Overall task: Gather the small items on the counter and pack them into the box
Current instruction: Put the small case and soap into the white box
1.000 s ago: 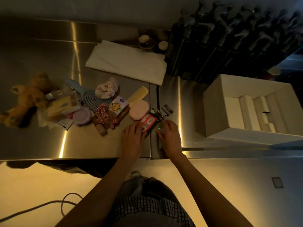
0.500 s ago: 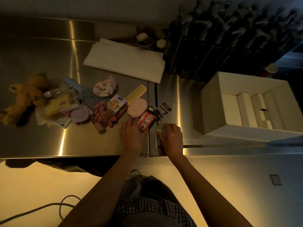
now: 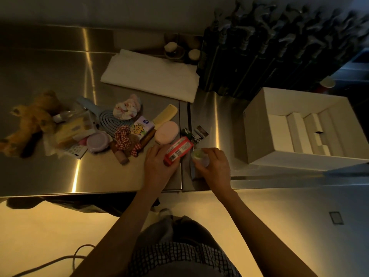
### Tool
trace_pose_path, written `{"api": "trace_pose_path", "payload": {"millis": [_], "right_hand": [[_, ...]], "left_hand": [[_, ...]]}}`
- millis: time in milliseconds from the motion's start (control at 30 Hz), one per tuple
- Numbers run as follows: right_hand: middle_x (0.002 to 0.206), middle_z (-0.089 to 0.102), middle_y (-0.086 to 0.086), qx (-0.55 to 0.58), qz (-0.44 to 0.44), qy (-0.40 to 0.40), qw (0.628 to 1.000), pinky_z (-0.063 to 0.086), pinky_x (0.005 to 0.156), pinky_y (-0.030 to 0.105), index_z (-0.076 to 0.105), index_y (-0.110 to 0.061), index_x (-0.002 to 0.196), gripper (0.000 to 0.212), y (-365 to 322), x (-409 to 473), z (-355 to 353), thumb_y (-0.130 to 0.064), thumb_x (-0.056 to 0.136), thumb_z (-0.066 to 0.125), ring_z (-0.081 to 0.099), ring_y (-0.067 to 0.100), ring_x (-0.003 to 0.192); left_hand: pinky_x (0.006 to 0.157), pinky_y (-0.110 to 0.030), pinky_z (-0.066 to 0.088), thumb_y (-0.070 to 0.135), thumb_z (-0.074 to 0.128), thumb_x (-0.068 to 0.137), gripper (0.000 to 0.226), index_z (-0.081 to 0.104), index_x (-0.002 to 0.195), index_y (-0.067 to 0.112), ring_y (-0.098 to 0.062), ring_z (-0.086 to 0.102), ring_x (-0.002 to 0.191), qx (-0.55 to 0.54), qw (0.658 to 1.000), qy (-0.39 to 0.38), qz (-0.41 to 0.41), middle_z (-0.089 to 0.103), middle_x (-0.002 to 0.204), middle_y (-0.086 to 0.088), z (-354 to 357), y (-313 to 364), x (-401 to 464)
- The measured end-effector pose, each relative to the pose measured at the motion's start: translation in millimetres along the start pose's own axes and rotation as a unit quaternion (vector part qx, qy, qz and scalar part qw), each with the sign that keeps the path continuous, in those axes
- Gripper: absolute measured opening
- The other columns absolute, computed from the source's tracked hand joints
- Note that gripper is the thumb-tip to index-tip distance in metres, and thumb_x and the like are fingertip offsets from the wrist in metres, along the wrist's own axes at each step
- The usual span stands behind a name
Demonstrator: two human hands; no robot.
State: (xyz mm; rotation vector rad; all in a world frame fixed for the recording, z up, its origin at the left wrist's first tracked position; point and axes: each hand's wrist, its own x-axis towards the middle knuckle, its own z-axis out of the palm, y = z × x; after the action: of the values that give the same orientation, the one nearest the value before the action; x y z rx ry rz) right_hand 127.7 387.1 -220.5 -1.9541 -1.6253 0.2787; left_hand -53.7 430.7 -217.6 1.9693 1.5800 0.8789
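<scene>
The left hand (image 3: pixel 159 166) is holding a red packet (image 3: pixel 178 151) near the front edge of the steel counter (image 3: pixel 50 172), with the fingers of its grip curling round the packet's near end and the packet tilting up toward the far right. The right hand (image 3: pixel 214 166) is gripping a small round pale container (image 3: pixel 199 156) just beside the packet, its fingers closing over the top and side. The white box (image 3: pixel 259 136) is standing open to the right of both hands, well apart from them, with white dividers showing inside. The remaining small items are lying in a loose cluster to the left: a pink oval soap (image 3: pixel 167 132) just beyond the red packet, a yellow comb (image 3: pixel 165 115), a carton with a cartoon print (image 3: pixel 142 127), a checked scrunchie (image 3: pixel 124 138), a blue hairbrush (image 3: pixel 111 120), a lilac round tin (image 3: pixel 97 141) and a plush toy (image 3: pixel 28 124) at the far left. A folded white cloth (image 3: pixel 151 74) is lying farther back.
</scene>
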Motion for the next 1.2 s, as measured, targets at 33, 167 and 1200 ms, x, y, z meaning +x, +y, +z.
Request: {"api": "trace_pose_path", "payload": {"millis": [33,167,1200], "right_hand": [[0.108,0.062,0.008,0.003,-0.007,0.007,1.000,0.039,0.080,0.024,0.062,-0.010,0.114,0.045,-2,2,-5,-0.033,0.078,0.075,0.055,0.020,0.097],[0.112,0.060,0.005,0.029,-0.024,0.046,0.998,0.045,0.081,0.024,0.062,-0.011,0.115,0.048,-10,15,-31,-0.044,0.080,0.066,0.052,0.014,0.101],[0.116,0.060,0.002,0.079,0.018,0.086,0.993,0.048,0.086,0.024,0.062,-0.016,0.116,0.043,235,68,-303,-0.036,0.080,0.072,0.055,0.014,0.108]], "left_hand": [[0.086,-0.034,0.048,0.018,0.081,0.073,0.050,0.063,0.118,0.006,-0.027,0.055,0.103,-0.009,1.000,0.000,0.006,0.058,0.112,-0.013,-4,2,1],[0.085,-0.025,0.047,0.017,0.083,0.071,0.045,0.065,0.111,0.006,-0.009,0.050,0.101,-0.034,0.998,0.026,0.034,0.059,0.107,-0.010,-21,18,14],[0.088,-0.025,0.048,0.029,0.075,0.078,0.051,0.061,0.123,0.011,-0.015,0.053,0.104,-0.067,0.982,-0.084,0.153,0.055,0.113,-0.004,162,314,60]]}}
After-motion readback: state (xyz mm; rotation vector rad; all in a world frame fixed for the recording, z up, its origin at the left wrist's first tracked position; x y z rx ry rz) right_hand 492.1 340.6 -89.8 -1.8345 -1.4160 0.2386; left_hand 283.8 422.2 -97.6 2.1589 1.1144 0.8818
